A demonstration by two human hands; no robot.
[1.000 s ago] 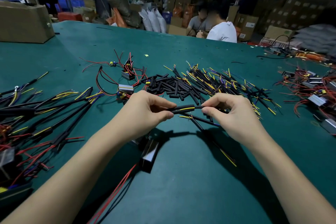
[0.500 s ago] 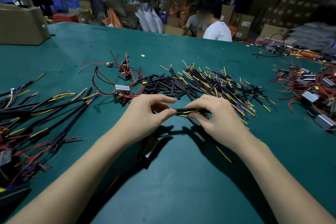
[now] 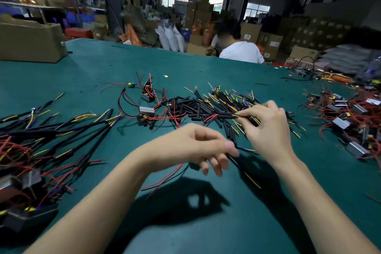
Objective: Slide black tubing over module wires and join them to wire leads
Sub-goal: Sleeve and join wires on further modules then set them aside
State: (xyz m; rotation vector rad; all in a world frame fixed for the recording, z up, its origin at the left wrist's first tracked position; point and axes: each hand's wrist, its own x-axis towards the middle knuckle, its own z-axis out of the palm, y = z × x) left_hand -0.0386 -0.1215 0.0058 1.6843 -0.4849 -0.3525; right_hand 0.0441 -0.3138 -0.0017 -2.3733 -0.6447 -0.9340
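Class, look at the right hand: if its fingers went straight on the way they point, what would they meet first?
The right hand points left and away; it would probably meet the pile of black tubing pieces first, though depth is unclear.
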